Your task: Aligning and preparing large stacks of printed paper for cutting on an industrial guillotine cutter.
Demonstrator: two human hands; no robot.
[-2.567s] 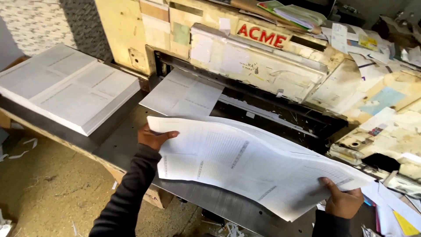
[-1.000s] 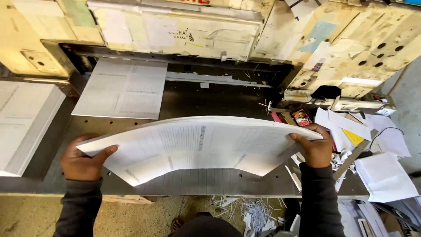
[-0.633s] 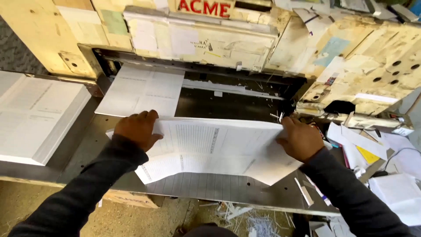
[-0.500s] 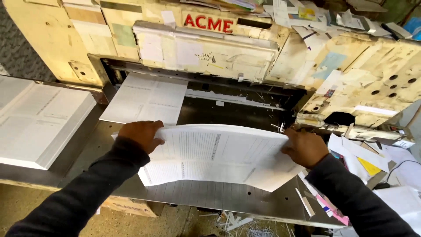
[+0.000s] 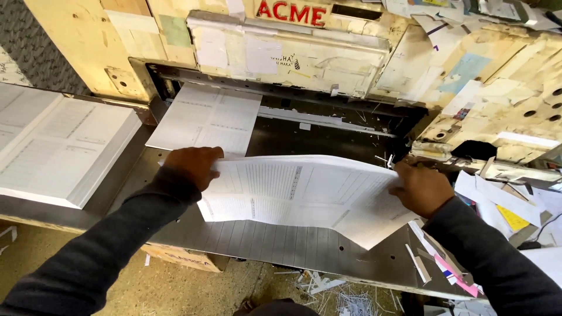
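Both hands on one stack of printed sheets [image 5: 304,190], held across the steel table [image 5: 281,246] of the paper cutter [image 5: 293,52].

Left hand [image 5: 190,167]: closed over the stack's left edge, fingers curled on top, thumb side hidden under the paper. Right hand [image 5: 418,188]: gripping the stack's right edge, fingers wrapped over it. Between the hands the stack bows upward; the near right corner droops toward the table edge below the right hand.

Just beyond the left hand: a smaller pile of printed sheets [image 5: 208,117] lying flat on the table, its far end at the cutter's opening. It looks clear of the held stack, though I cannot tell for sure.

Well to the left of the left hand: a thick block of printed sheets [image 5: 55,149] on the side table.

Right of the right hand: loose papers, one yellow slip [image 5: 512,217] among them. Below that hand, a pink strip [image 5: 453,278] at the table's edge. Paper trimmings [image 5: 345,298] on the floor under the near edge.
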